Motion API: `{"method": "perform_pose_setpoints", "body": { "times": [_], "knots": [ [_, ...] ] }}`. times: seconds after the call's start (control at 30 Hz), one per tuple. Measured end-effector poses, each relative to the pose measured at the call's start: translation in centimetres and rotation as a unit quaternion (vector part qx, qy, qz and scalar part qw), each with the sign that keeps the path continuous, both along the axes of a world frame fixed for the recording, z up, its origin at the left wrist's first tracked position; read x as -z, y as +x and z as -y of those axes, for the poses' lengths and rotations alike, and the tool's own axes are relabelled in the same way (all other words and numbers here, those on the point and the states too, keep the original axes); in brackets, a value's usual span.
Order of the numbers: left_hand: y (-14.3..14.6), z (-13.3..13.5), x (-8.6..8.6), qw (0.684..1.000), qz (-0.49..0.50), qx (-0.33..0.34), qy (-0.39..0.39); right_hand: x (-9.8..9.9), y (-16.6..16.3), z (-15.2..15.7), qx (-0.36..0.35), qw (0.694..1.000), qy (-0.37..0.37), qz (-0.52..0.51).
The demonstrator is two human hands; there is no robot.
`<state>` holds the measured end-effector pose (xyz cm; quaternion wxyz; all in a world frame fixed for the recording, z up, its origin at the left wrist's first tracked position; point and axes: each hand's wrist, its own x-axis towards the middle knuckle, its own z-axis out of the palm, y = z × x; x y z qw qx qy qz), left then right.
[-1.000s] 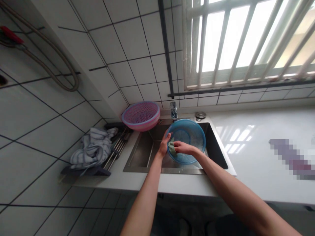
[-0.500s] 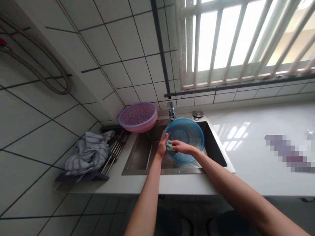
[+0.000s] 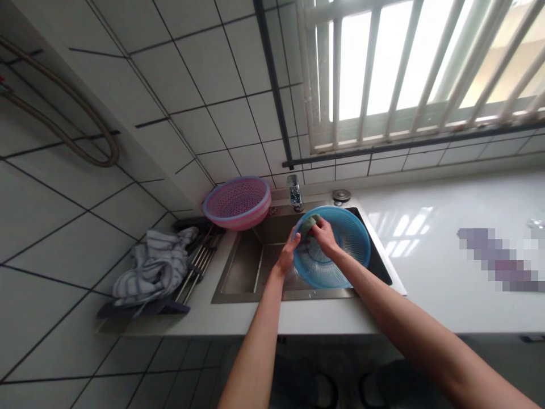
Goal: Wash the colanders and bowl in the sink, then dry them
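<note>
Further right in the sink (image 3: 242, 266) than half a second ago, the blue basket (image 3: 354, 243) has shifted, and the right hand (image 3: 325, 237) has carried the green cloth (image 3: 310, 225) from the side of the rim nearest the left wrist up toward the far-left part of it. The left hand (image 3: 289, 253) remains clamped on the basket's left edge, its thumb over the rim and the other fingers mostly hidden on the outer side. The right hand's fingers are closed on the cloth, pressing it against the inside of the basket near the rim; the two hands are close but apart.

The basket is tilted over the right part of the sink, its open side toward the person. Behind it stands the chrome faucet (image 3: 294, 192), with a round metal strainer (image 3: 341, 195) just to the right. A pink basket (image 3: 238, 203) with a bluish rim rests at the sink's back-left corner. Left of the sink, a striped cloth (image 3: 155, 267) lies bunched beside metal rods (image 3: 200, 264) on the white counter (image 3: 430, 301).
</note>
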<state>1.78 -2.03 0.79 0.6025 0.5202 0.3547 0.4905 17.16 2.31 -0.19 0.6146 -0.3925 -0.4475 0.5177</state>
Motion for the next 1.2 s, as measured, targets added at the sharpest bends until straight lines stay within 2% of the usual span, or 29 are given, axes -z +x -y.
{"method": "perform_pose_setpoints", "body": {
  "times": [0.03, 0.1, 0.17, 0.23, 0.27, 0.3, 0.37, 0.43, 0.53, 0.6, 0.7, 0.8, 0.9, 0.97, 1.03, 1.1, 1.2],
  "knots": [
    [-0.1, -0.1, 0.1, 1.0, -0.001, -0.011, 0.004, 0.1, -0.2, 0.3, -0.042, 0.999, 0.003, 0.016],
    [-0.6, -0.3, 0.2, 0.999, 0.0, -0.039, 0.004, 0.4, -0.8, 1.2, -0.175, 0.982, 0.008, 0.066],
    [-1.1, -0.6, 0.4, 0.997, 0.007, -0.077, -0.013, 0.7, -1.2, 2.1, -0.317, 0.941, 0.004, 0.115],
    [-1.5, -0.8, 0.6, 0.994, 0.015, -0.104, -0.033, 1.0, -1.3, 2.5, -0.4, 0.906, -0.003, 0.14],
    [-1.7, -0.8, 0.7, 0.993, 0.019, -0.107, -0.039, 1.2, -1.3, 2.6, -0.412, 0.899, -0.004, 0.147],
    [-1.7, -0.9, 0.8, 0.993, 0.024, -0.104, -0.041, 1.3, -1.3, 2.5, -0.406, 0.901, -0.004, 0.155],
    [-1.7, -1.0, 0.9, 0.995, 0.037, -0.083, -0.039, 1.6, -1.4, 2.3, -0.349, 0.917, 0.002, 0.191],
    [-1.5, -1.1, 0.9, 0.996, 0.051, -0.061, -0.031, 1.8, -1.7, 2.1, -0.246, 0.934, 0.022, 0.257],
    [-1.4, -1.2, 0.8, 0.997, 0.063, -0.05, -0.013, 1.6, -2.3, 2.4, -0.101, 0.937, 0.072, 0.327],
    [-1.3, -1.3, 0.6, 0.996, 0.07, -0.052, -0.009, 1.2, -2.7, 2.9, -0.054, 0.933, 0.089, 0.345],
    [-1.1, -1.2, 0.4, 0.995, 0.083, -0.049, -0.004, 0.3, -2.7, 3.3, -0.019, 0.919, 0.073, 0.387],
    [-1.0, -1.1, 0.4, 0.996, 0.069, -0.048, 0.018, -0.3, -2.2, 3.2, -0.044, 0.9, 0.049, 0.431],
    [-1.2, -1.2, 0.6, 0.996, 0.043, -0.066, 0.031, -0.2, -2.0, 2.6, -0.155, 0.89, 0.044, 0.427],
    [-1.6, -1.3, 0.8, 0.994, 0.045, -0.097, 0.017, -0.1, -2.1, 2.4, -0.24, 0.89, 0.06, 0.384],
    [-2.0, -1.4, 0.9, 0.99, 0.052, -0.132, -0.001, 0.1, -2.2, 2.2, -0.29, 0.892, 0.088, 0.336],
    [-2.0, -1.5, 1.0, 0.989, 0.058, -0.139, -0.013, 0.3, -2.4, 2.3, -0.289, 0.896, 0.105, 0.321],
    [-1.7, -1.4, 1.1, 0.993, 0.07, -0.09, -0.015, 0.7, -2.4, 2.4, -0.213, 0.904, 0.094, 0.359]
  ]
}}
